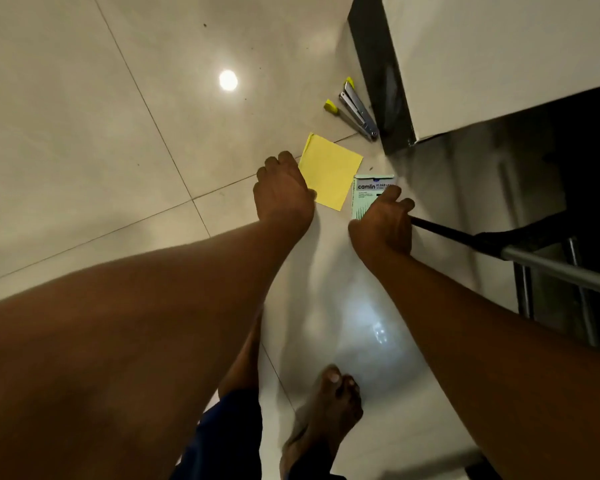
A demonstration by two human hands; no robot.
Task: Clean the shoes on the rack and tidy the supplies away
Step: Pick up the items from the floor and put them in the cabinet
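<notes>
I look down at a glossy tiled floor. A flat yellow square sheet [329, 174] lies on it. My left hand [281, 192] is over the sheet's left edge, knuckles up and fingers curled under, so I cannot see whether it holds the sheet. My right hand [383, 225] grips a thin black handle [444, 230], which runs right and widens into a dark shape by the metal rack bar [561, 271]. The hand covers the lower part of a pale green Camlin box [369, 188] lying on the floor. No shoes show clearly.
An opened metal stapler with yellow ends [355, 110] lies beyond the sheet, by the dark plinth [378, 81] of a white cabinet [499, 57]. The rack's legs stand in shadow at the right. My bare foot [326, 410] is on the floor below.
</notes>
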